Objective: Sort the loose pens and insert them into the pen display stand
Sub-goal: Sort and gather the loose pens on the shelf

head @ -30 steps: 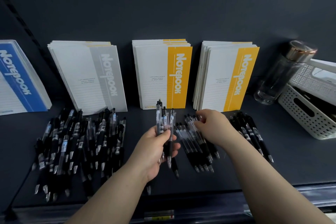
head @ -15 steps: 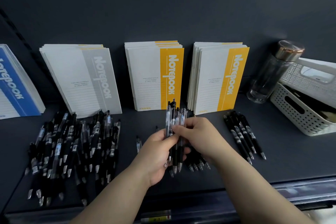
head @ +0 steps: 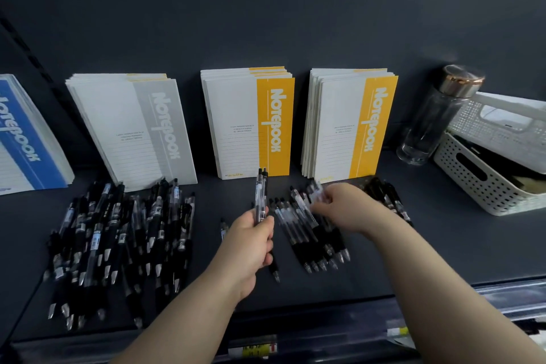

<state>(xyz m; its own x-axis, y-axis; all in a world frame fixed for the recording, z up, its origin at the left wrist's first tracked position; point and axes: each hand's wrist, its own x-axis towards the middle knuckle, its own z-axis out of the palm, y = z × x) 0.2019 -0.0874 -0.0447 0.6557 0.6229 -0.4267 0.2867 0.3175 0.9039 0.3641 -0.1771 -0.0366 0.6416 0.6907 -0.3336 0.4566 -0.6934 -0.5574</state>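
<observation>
A big heap of loose black pens (head: 118,242) covers the left of the dark shelf. My left hand (head: 251,242) grips a small bunch of pens (head: 261,195) that stand upright. A sorted row of pens (head: 313,236) lies in the middle, tips toward me. My right hand (head: 345,207) is over the far end of that row and pinches blurred pens (head: 316,190). Another small group of pens (head: 390,201) lies to the right, partly hidden by my right hand. One single pen (head: 223,227) lies left of my left hand. No pen display stand is in view.
Stacks of notebooks lean on the back wall: blue (head: 20,139), grey (head: 139,130) and two yellow (head: 254,124) (head: 354,124). A clear bottle (head: 434,118) and a white perforated basket (head: 484,177) stand at the right. The shelf's front edge (head: 295,319) runs below.
My right hand has taken pens from the bunch in my left hand and moved right over the sorted row. The bunch in my left hand is smaller.
</observation>
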